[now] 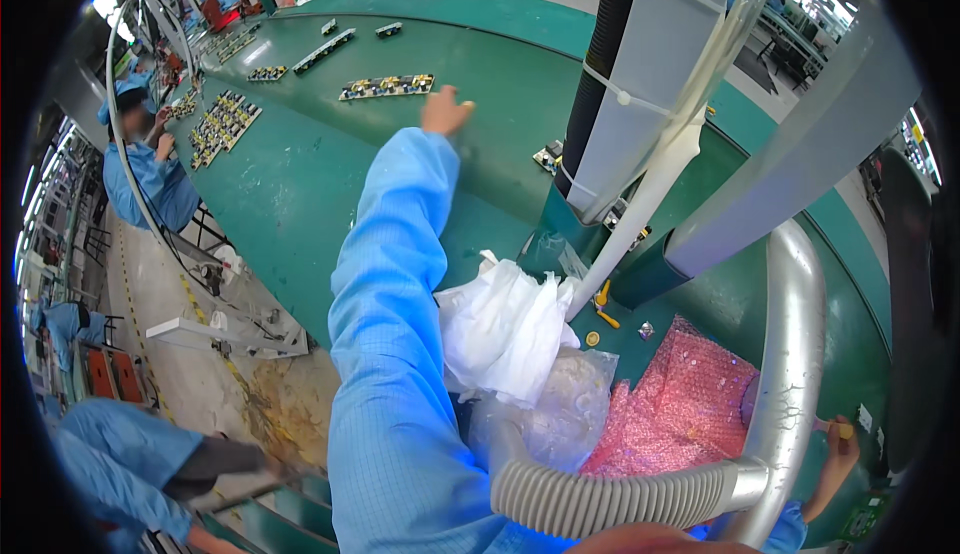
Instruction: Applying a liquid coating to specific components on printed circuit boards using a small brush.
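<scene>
My left arm, in a blue sleeve, stretches far across the green table. My left hand (446,112) is beside the right end of a long strip of circuit boards (386,87), thumb held apart and nothing visible in its grasp. Whether it touches the strip is unclear. At the right, my right hand (836,454) is partly behind a thick silver pipe (790,344). Its fingers are closed near a small yellowish piece, too small to name. Pink bubble wrap (675,399) lies left of that pipe, close to a white cloth-like bundle (510,329) and a clear plastic bag (565,404).
Grey posts (640,74) and a ribbed hose (620,499) stand in front of me. More boards (222,126) lie at the far left, where a co-worker (150,169) in blue handles some. Another person (130,464) is at lower left. A yellow-handled tool (604,304) rests near the posts.
</scene>
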`<action>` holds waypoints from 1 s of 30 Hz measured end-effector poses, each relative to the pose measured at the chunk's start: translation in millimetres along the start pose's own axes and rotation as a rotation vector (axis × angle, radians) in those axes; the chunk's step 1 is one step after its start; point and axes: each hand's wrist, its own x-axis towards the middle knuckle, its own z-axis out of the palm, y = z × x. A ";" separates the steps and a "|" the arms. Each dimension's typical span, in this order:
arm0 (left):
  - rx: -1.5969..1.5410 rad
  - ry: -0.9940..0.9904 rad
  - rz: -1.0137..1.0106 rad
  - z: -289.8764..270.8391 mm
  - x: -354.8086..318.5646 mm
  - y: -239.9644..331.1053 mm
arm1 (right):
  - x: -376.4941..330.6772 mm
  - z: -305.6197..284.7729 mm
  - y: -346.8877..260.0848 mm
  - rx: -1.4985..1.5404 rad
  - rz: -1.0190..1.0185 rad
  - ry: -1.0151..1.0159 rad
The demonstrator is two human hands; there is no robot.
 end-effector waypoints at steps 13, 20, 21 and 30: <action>0.280 0.013 -0.526 26.9 49.4 -40.9 | -3.0 -30.5 30.6 0.020 0.021 0.093; 0.188 -0.108 -0.546 20.2 54.7 -35.0 | -17.3 -35.9 20.1 -0.039 0.081 0.035; 0.206 -0.077 -0.538 22.0 49.6 -27.6 | -18.6 -36.7 20.8 -0.042 0.093 0.039; -0.506 -0.730 0.056 25.3 -48.6 38.9 | -18.4 -42.8 48.1 0.019 0.074 0.020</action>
